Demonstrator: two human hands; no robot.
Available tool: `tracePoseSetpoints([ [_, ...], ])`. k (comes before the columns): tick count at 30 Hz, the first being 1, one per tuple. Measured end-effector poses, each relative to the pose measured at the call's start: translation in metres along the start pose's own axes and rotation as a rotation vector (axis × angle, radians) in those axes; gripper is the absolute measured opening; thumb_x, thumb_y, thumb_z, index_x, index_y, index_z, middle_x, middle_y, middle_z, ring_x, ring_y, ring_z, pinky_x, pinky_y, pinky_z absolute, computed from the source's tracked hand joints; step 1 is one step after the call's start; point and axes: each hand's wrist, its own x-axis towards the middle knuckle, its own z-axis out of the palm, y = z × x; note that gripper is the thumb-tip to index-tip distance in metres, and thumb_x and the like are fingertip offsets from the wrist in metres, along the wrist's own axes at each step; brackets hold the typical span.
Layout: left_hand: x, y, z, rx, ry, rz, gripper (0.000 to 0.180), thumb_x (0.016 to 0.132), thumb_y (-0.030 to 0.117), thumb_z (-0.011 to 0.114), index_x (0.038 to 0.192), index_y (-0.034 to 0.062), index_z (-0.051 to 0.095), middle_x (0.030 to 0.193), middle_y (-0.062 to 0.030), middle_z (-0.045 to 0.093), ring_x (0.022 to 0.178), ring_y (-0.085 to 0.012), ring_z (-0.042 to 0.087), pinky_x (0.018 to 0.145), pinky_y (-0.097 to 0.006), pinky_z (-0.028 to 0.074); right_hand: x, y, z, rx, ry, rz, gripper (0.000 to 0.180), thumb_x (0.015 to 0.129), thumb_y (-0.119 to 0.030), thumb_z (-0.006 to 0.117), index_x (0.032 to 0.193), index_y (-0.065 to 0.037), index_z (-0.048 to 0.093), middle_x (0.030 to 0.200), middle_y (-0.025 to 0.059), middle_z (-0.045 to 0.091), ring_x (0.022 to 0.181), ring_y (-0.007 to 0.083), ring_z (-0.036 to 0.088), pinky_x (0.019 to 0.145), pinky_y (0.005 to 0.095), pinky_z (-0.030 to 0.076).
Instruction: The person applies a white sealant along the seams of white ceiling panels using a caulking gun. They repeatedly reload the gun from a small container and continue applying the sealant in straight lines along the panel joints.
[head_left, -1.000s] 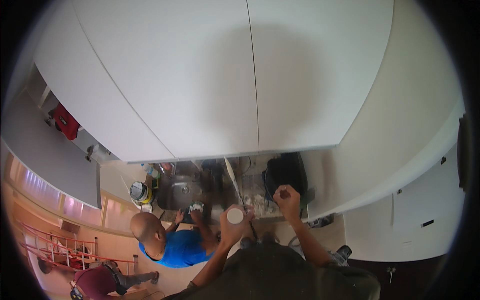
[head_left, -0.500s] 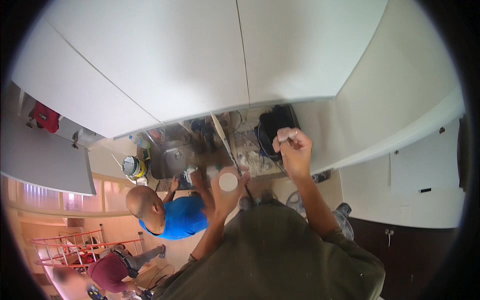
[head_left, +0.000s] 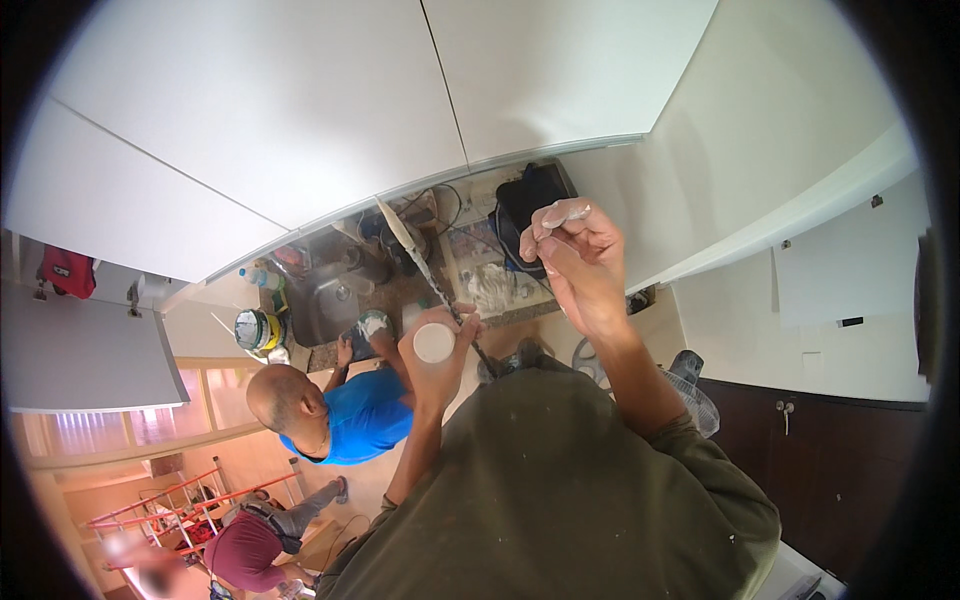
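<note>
Two hands up near the white cabinet point(head_left: 300, 130) underside: left hand point(head_left: 440, 350) wrapped shut round a small white round tub point(head_left: 434, 343) plus a thin putty knife point(head_left: 415, 255) w/ blade angled up-left. Right hand point(head_left: 580, 260), well apart to the right and higher, fingers curled closed w/ white filler smeared on the fingertip point(head_left: 560, 213); can't tell if it's pinching anything. Below, another person in a blue shirt point(head_left: 365, 415) leans over the sink point(head_left: 325, 300).
</note>
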Motion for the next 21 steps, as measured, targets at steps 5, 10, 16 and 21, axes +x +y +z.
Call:
tracePoseSetpoints([
  [5,0.000,-0.003,-0.002,-0.009,-0.004,0.002,0.018,0.083,-0.012,0.067,0.082,0.0018,0.055,0.099,-0.0159,0.067,0.077,-0.0184,0.068,0.068,-0.031,0.057,-0.001,0.006,-0.004,-0.016,0.008,0.015,0.022,0.084,0.015,0.055,0.098,-0.002,0.060,0.091,0.0082,0.058,0.082,0.0199,0.057,0.070,0.0292,0.046],
  [10,-0.003,-0.002,-0.002,0.011,0.011,-0.006,0.018,0.083,-0.012,0.067,0.082,0.0016,0.054,0.098,-0.0160,0.067,0.077,-0.0184,0.068,0.068,-0.031,0.057,-0.002,0.010,-0.007,-0.035,0.005,0.034,0.024,0.083,0.016,0.054,0.098,-0.001,0.060,0.092,0.0082,0.058,0.080,0.0195,0.057,0.069,0.0287,0.045],
  [16,-0.006,0.011,0.001,0.023,-0.029,-0.006,0.019,0.083,-0.011,0.068,0.082,0.0013,0.054,0.097,-0.0171,0.067,0.077,-0.0189,0.068,0.067,-0.031,0.057,-0.006,0.021,-0.020,-0.297,0.005,-0.043,0.025,0.081,0.020,0.050,0.095,0.002,0.061,0.089,0.0104,0.062,0.076,0.0195,0.063,0.063,0.0298,0.050],
  [21,-0.008,0.022,0.001,0.011,-0.088,-0.032,0.019,0.083,-0.010,0.069,0.082,0.0005,0.054,0.096,-0.0170,0.066,0.081,-0.0187,0.068,0.068,-0.032,0.059,0.008,0.012,-0.004,-0.845,-0.230,-0.313,0.037,0.080,0.014,0.058,0.110,-0.004,0.067,0.101,0.0103,0.065,0.083,0.0204,0.068,0.074,0.0319,0.057],
])
